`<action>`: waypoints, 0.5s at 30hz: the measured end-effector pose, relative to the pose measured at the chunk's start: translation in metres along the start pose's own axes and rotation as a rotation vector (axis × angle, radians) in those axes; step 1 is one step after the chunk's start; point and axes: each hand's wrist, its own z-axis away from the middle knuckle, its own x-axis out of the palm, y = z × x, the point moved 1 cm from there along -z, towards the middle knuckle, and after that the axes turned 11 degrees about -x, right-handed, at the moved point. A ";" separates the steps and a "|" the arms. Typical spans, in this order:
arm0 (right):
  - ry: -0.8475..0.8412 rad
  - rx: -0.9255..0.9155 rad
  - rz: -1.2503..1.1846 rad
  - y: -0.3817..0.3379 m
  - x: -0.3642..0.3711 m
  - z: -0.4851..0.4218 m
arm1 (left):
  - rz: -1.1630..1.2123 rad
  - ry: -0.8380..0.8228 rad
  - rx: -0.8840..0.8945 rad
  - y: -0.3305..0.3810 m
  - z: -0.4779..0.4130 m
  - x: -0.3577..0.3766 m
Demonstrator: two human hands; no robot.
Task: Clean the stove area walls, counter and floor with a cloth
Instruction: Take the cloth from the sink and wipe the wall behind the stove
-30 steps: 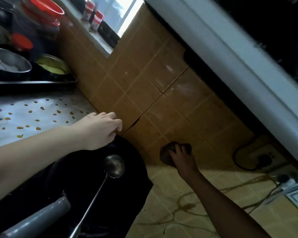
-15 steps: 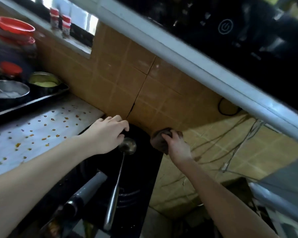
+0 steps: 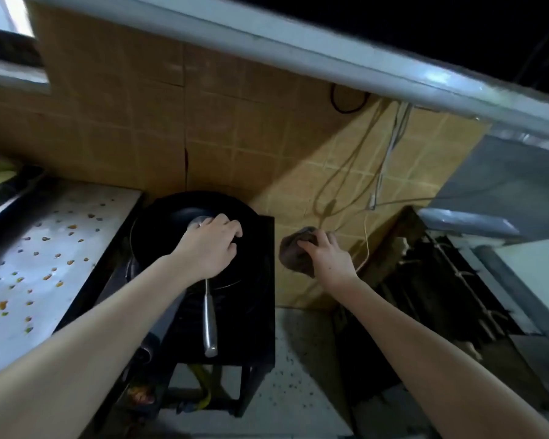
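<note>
Cloth (image 3: 293,255) under curled fingers of right hand (image 3: 328,259), against wall (image 3: 235,137) (tiled); left hand (image 3: 208,248) over wok (image 3: 171,213), grasp unclear.

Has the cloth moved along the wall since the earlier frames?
Yes. The cloth has shifted right, away from the wall crack, beyond the stove.

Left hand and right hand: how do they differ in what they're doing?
The left hand lies over the black wok, fingers bent, holding no cloth; the right hand grips a brown cloth. The left is above the stove; the right is against the tiled wall beside it. Both are bare, knuckles up.
</note>
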 end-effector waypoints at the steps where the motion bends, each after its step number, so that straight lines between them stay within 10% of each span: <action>1: -0.017 0.014 -0.011 0.003 0.006 0.009 | -0.003 -0.022 0.018 0.008 -0.002 0.007; 15: -0.149 0.229 -0.091 0.050 0.068 0.122 | -0.115 -0.226 0.206 0.076 0.001 0.092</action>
